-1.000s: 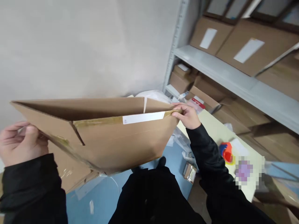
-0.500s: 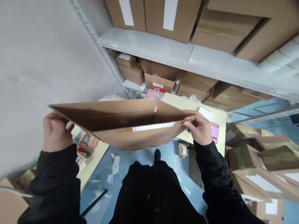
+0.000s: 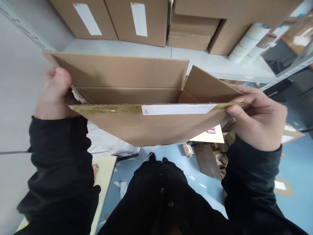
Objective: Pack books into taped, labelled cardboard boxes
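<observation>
We hold an open brown corrugated-cardboard box (image 3: pixel 158 125) in both hands, in the air across the middle of the frame, above the blue floor (image 3: pixel 176 155) and in front of the grey metal shelf (image 3: pixel 207 67). Our right hand (image 3: pixel 260 114) pinches the near right corner, thumb on the outer face and fingers over the rim. Our left hand (image 3: pixel 55 93) is curled on the left end of the box; it is blurred and some of its fingers are hidden, so we cannot tell how firmly it presses.

To hold this well, we would judge it best to carry the weight evenly at both ends, with the wrists at like height, and to pull outward only lightly, since thin cardboard walls could bow or crease at the corners.

The mouth opens upward, toward the top of the frame and the camera, with the bottom away toward the floor. The long axis runs left to right, nearly level. A white paper label strip (image 3: pixel 178 109) lies along the near rim, right of its middle.
</observation>
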`<action>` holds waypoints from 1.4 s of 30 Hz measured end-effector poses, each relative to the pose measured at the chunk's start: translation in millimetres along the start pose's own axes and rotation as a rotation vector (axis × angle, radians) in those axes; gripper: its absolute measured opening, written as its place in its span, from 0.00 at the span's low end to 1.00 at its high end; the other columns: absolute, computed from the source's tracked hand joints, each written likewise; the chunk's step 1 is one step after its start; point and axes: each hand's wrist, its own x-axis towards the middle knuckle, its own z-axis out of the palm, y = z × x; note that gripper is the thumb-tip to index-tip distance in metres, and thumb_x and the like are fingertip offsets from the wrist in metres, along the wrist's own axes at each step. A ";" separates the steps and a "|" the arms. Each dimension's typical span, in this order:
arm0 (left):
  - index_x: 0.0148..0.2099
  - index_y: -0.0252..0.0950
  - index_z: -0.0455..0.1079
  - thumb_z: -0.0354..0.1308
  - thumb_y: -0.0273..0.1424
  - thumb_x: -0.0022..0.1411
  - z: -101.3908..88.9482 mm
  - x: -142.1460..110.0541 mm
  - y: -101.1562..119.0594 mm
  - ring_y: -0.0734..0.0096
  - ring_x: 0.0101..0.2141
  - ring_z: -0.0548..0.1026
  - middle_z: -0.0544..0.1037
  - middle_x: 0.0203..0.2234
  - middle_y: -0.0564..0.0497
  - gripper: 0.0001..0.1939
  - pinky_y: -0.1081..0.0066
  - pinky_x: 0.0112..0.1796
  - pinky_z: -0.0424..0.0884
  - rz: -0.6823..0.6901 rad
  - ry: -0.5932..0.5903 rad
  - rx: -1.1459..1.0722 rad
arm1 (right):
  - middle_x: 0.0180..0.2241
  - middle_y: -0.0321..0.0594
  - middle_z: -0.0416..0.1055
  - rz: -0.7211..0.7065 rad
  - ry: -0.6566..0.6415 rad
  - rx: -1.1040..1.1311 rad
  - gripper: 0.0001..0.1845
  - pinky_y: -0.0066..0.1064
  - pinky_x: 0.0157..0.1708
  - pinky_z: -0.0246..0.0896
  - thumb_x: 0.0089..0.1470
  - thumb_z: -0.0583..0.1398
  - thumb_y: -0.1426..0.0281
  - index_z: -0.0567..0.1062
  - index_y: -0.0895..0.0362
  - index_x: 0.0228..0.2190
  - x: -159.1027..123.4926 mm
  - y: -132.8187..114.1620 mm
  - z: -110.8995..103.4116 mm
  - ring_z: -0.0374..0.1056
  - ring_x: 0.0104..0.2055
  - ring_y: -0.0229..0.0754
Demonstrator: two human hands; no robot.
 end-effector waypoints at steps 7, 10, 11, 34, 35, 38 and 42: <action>0.48 0.25 0.66 0.50 0.34 0.59 49.8 -23.9 32.4 0.44 0.47 0.72 0.73 0.38 0.52 0.19 0.43 0.37 0.68 -0.127 -0.518 -0.190 | 0.46 0.38 0.72 0.050 0.095 -0.124 0.07 0.47 0.54 0.59 0.48 0.65 0.65 0.76 0.48 0.32 -22.2 -18.9 -6.5 0.66 0.52 0.52; 0.53 0.28 0.63 0.48 0.22 0.58 78.3 -48.1 53.1 0.58 0.46 0.74 0.74 0.39 0.53 0.19 0.55 0.39 0.71 -0.161 -0.710 -0.323 | 0.46 0.40 0.72 0.049 0.131 -0.173 0.07 0.49 0.53 0.59 0.46 0.66 0.65 0.76 0.52 0.29 -27.7 -5.3 2.9 0.67 0.51 0.52; 0.54 0.29 0.62 0.48 0.19 0.57 86.7 -54.1 54.6 0.63 0.47 0.73 0.74 0.41 0.53 0.21 0.60 0.41 0.71 -0.176 -0.737 -0.361 | 0.46 0.42 0.72 0.056 0.129 -0.193 0.08 0.48 0.53 0.59 0.46 0.66 0.64 0.75 0.54 0.28 -29.6 1.8 7.6 0.67 0.51 0.52; 0.65 0.44 0.53 0.62 0.44 0.42 86.9 -96.3 -67.4 0.47 0.64 0.40 0.49 0.65 0.53 0.47 0.51 0.62 0.34 -0.055 -0.942 -0.318 | 0.56 0.49 0.60 0.059 -0.295 -0.138 0.04 0.49 0.56 0.61 0.54 0.60 0.68 0.72 0.56 0.31 -88.9 71.8 36.7 0.61 0.57 0.51; 0.65 0.45 0.51 0.62 0.43 0.43 83.5 -98.2 -63.6 0.47 0.64 0.43 0.50 0.65 0.52 0.47 0.50 0.62 0.37 -0.082 -0.940 -0.323 | 0.56 0.49 0.59 0.056 -0.342 -0.137 0.03 0.49 0.56 0.61 0.54 0.60 0.68 0.72 0.55 0.31 -89.0 72.8 33.5 0.60 0.58 0.52; 0.66 0.45 0.47 0.60 0.44 0.46 75.8 -105.8 -51.1 0.48 0.63 0.49 0.54 0.64 0.52 0.47 0.51 0.62 0.44 -0.154 -0.924 -0.365 | 0.58 0.48 0.57 0.067 -0.434 -0.163 0.03 0.48 0.56 0.61 0.54 0.60 0.69 0.71 0.55 0.31 -90.3 74.1 26.7 0.58 0.59 0.52; 0.67 0.46 0.45 0.58 0.42 0.48 76.0 -113.5 -37.7 0.49 0.63 0.50 0.54 0.64 0.54 0.45 0.52 0.61 0.49 -0.206 -0.917 -0.342 | 0.59 0.47 0.56 0.102 -0.458 -0.220 0.03 0.47 0.55 0.61 0.55 0.58 0.68 0.70 0.55 0.31 -91.3 65.7 24.2 0.58 0.59 0.52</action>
